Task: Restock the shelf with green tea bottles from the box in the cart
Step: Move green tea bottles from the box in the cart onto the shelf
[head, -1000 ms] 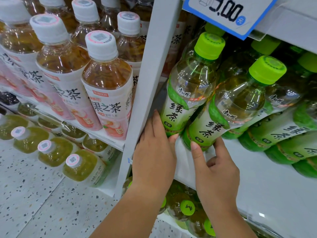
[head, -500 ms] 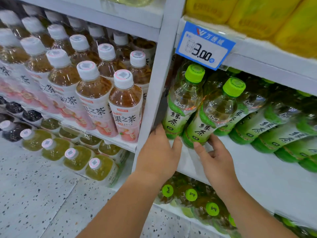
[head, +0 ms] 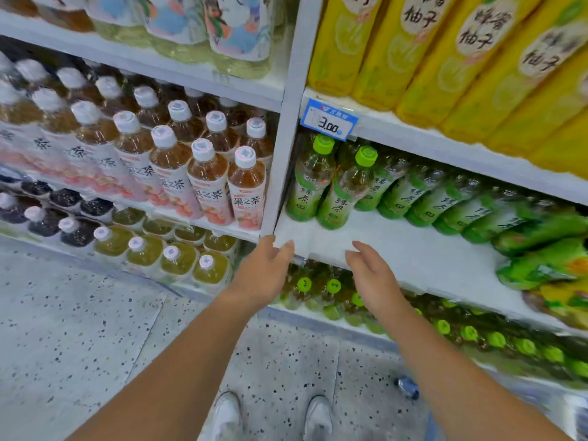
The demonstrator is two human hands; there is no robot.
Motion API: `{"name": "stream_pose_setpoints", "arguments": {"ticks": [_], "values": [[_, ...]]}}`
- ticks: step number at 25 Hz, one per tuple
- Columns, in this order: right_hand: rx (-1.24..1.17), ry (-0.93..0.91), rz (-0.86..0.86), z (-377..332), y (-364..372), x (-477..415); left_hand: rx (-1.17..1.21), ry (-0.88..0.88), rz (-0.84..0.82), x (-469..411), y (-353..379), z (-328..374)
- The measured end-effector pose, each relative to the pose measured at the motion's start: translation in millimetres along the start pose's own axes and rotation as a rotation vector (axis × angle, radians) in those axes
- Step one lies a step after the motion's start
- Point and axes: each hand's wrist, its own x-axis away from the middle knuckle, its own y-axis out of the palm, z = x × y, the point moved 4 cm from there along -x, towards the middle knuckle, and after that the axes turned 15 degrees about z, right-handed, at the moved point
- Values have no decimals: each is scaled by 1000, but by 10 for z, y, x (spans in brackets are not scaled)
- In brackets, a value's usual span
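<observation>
The left hand (head: 264, 273) and right hand (head: 374, 276) hover relaxed and empty at the lip of the shelf (head: 413, 254), green tea bottles (head: 335, 200) upright just beyond their fingertips, apparently faced label-out for shoppers.

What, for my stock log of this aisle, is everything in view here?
green tea bottles: uncounted row, green, right bay middle shelf
peach tea bottles: many, pink labels, left bay middle shelf
yellow bottles: several, yellow, right bay top shelf
illustrated bottles: several, pale, left bay top shelf
yellow-green bottles: several, white caps, left bay lower shelf
dark bottles: several, black, same shelf, farther left
green-capped bottles: many, green caps, right bay bottom shelf
price tag: one, blue-white, above the green tea
shelving: one, white, two bays
floor: one, speckled grey, below
shoes: two, white, on the floor
left hand: one, empty, at middle shelf's edge
right hand: one, empty, beside it
</observation>
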Motion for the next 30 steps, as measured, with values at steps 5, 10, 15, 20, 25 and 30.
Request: {"name": "stream_pose_setpoints", "arguments": {"ticks": [5,10,15,20,25,30], "values": [[-37,29,-5,-172,-276,834,-89,78,-49,646,-455,-22],[-105,127,84,-104,-597,1657,-145,196,-178,1230,-615,-6],[-137,263,176,333,-1033,2368,-254,242,-320,1721,-600,69],[-133,313,276,793,-1649,2783,-254,308,-375,2243,-285,248],[-179,319,349,1331,-2467,3272,-235,342,-489,3082,406,377],[-251,351,422,2013,-3299,3874,-292,390,-551,4206,1247,451]]}}
